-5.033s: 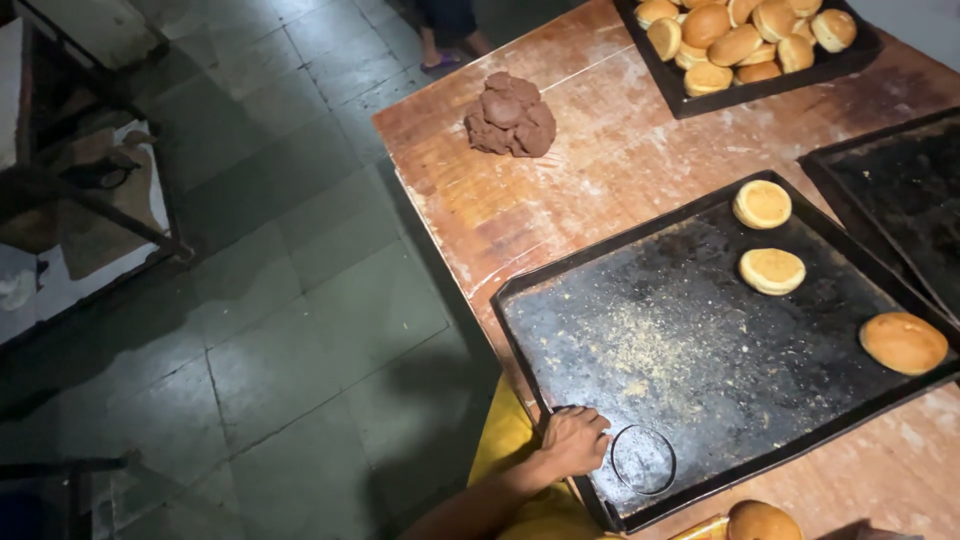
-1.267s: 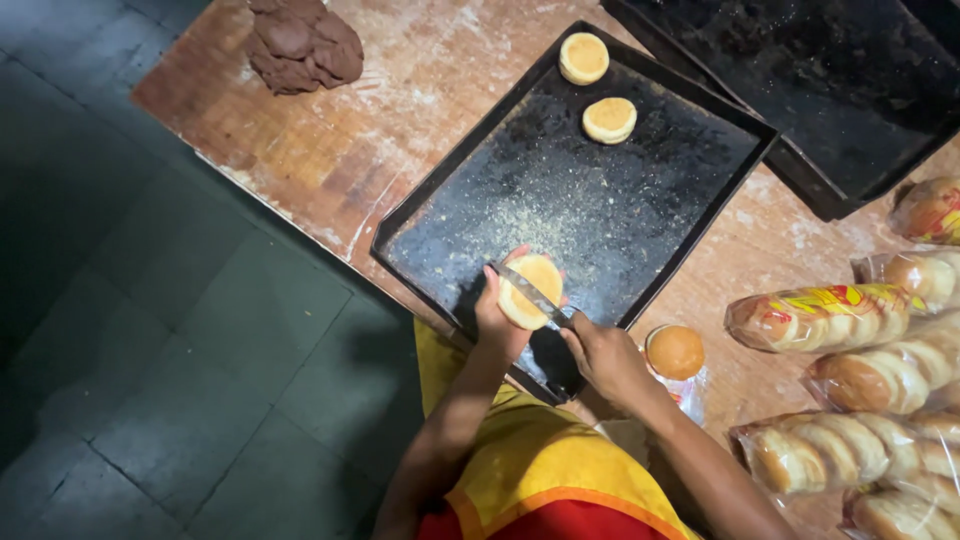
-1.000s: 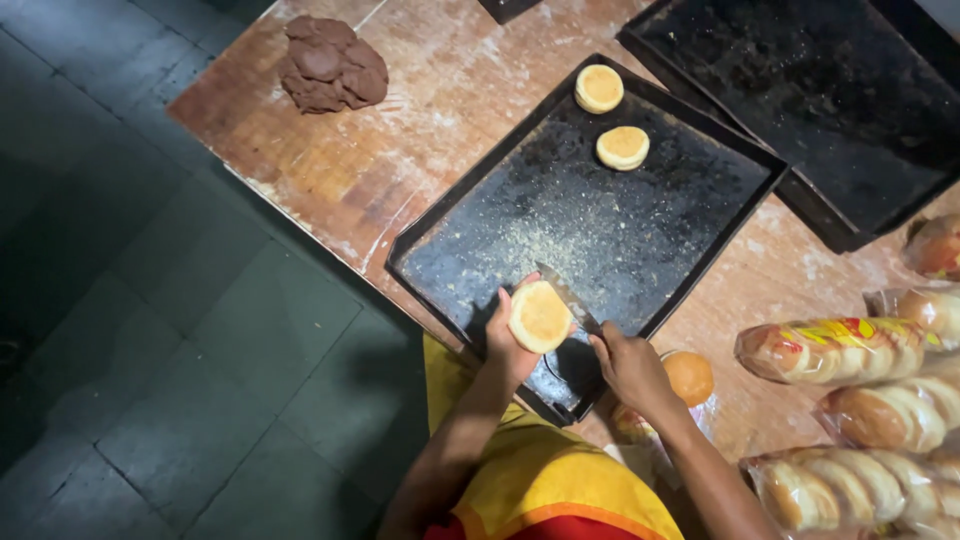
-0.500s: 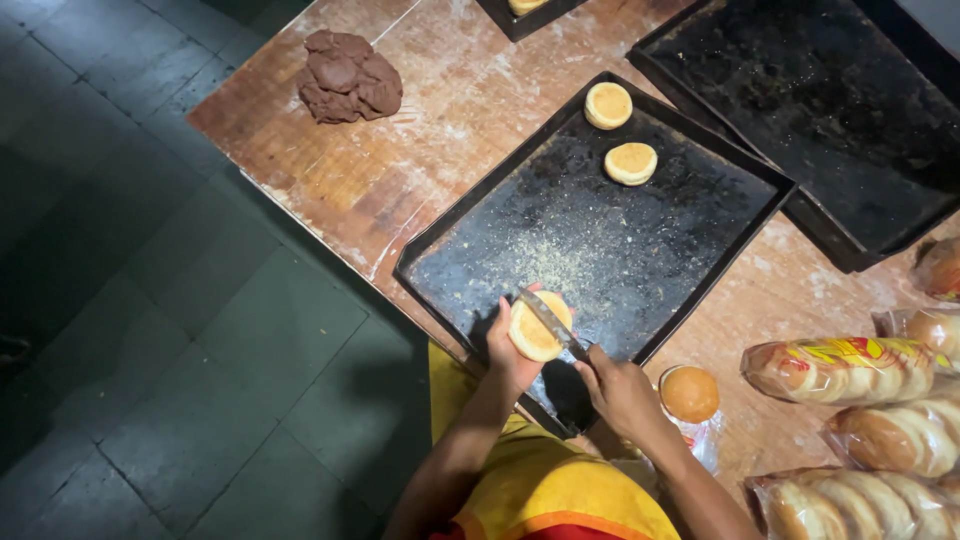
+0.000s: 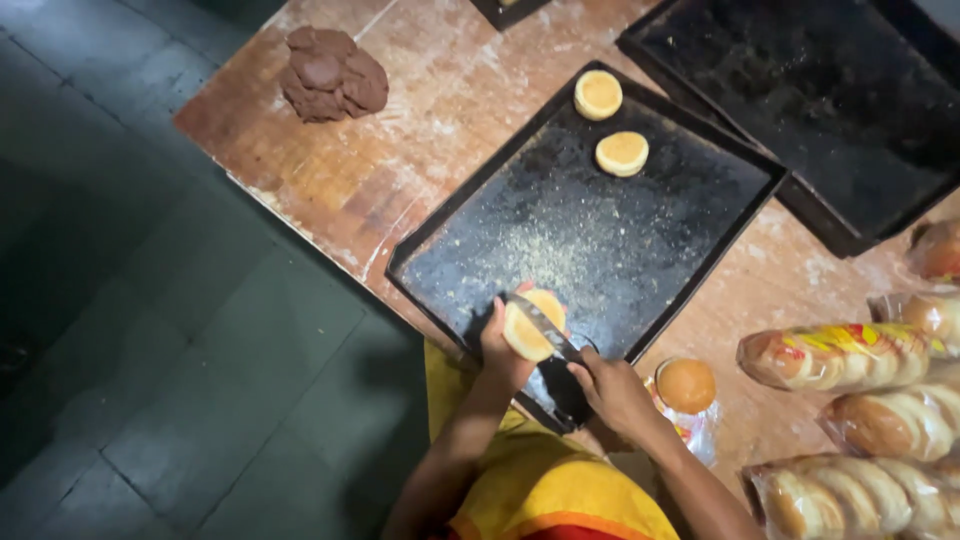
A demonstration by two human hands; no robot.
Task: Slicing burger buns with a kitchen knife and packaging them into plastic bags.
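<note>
While the left hand [image 5: 497, 350] grips a round bread bun [image 5: 530, 325] with its fingers wrapped around the bun's edge, the right hand [image 5: 610, 385] is closed on the handle of a knife [image 5: 545, 325], whose blade lies across the bun's pale face. The bun is held just above the near edge of a large black baking tray [image 5: 520, 220], close to the person's body. Crumbs [image 5: 560, 250] are scattered over the middle of the tray, and two cut bun halves [image 5: 610, 125] rest cut side up at its far corner, well apart from the hands.

Just to the right of the right hand, a whole golden bun [image 5: 685, 385] sits on an opened clear plastic bag [image 5: 690, 430]. Further right lie several sealed bags of buns [image 5: 830, 355], stacked side by side along the table's edge. A second empty dark tray [image 5: 830, 110] lies beyond the first, touching or slightly overlapping its right side. A lump of brown dough [image 5: 330, 72] sits on the far left part of the worn, floury wooden table [image 5: 420, 120]. The person wears a yellow garment [image 5: 540, 490], and a dark tiled floor [image 5: 150, 350] fills the left side.

The likeliest risk is the blade: it lies close to the left fingers holding the bun, so a slip could cut them. The bun could also tear unevenly or drop from the grip if squeezed too loosely.
</note>
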